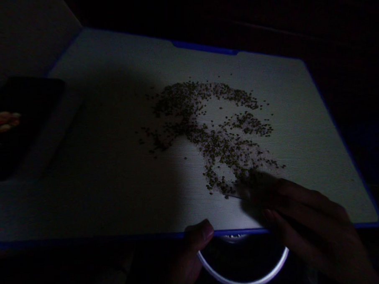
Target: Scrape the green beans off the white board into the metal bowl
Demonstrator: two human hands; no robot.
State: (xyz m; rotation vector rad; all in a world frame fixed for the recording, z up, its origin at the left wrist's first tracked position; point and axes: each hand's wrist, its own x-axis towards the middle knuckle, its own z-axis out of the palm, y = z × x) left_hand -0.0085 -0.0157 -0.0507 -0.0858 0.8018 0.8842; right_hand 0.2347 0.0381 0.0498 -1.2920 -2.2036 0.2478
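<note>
The small dark olive-green seeds [214,132] lie in a loose, ragged arc across the middle of a white cutting board with a blue plastic edge [330,152], with a bare patch inside the curve and stragglers thinning toward the left. At the lower right of the scatter, my right hand [305,212] has its fingers pressed together and curled around a flat pale scraper-like piece [245,190]. That piece is blurred and dim, so I can't say what it's made of, but its edge touches the seeds. My left hand [185,255] sits mostly in shadow below the board's near edge, with its thumb [201,233] resting on the blue rim; I can't tell how its fingers stand. Just below that near edge, between my hands, is a round dark bowl with a thin white rim [246,280]. At the far left, a black rectangular tray [24,94] holds a few orange-tan pieces [2,121], too dim to name.
</note>
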